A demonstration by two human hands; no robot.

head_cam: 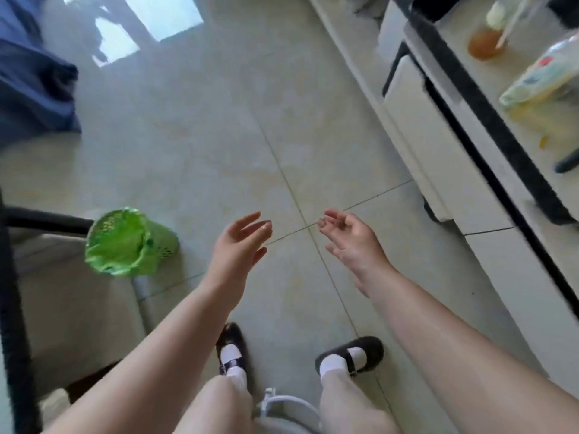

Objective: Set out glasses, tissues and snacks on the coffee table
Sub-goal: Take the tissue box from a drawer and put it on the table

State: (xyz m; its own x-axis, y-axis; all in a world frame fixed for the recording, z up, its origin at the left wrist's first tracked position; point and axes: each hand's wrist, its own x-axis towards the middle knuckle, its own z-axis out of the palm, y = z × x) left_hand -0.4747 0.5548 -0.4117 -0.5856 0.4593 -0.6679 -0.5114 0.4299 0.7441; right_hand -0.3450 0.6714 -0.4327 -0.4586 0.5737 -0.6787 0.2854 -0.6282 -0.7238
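- Left hand [239, 242]: fingers loosely spread, holding nothing, mid-frame over the pale tiled floor [219, 136].
- Right hand [351, 239]: fingers slightly curled, empty.
- Blurred pastel-printed plastic snack packet [539, 79], print unreadable, lies at upper right on the white black-edged coffee table [488, 126], beside an amber-filled glass [485, 43].
- Green-lined bin [125, 242] stands at left.

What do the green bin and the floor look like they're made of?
The green bin looks like perforated plastic, its wall dotted with small holes, lined with a thin glossy green bag that crinkles over the rim. The floor looks like polished tile: straight grout lines and bright window reflections.
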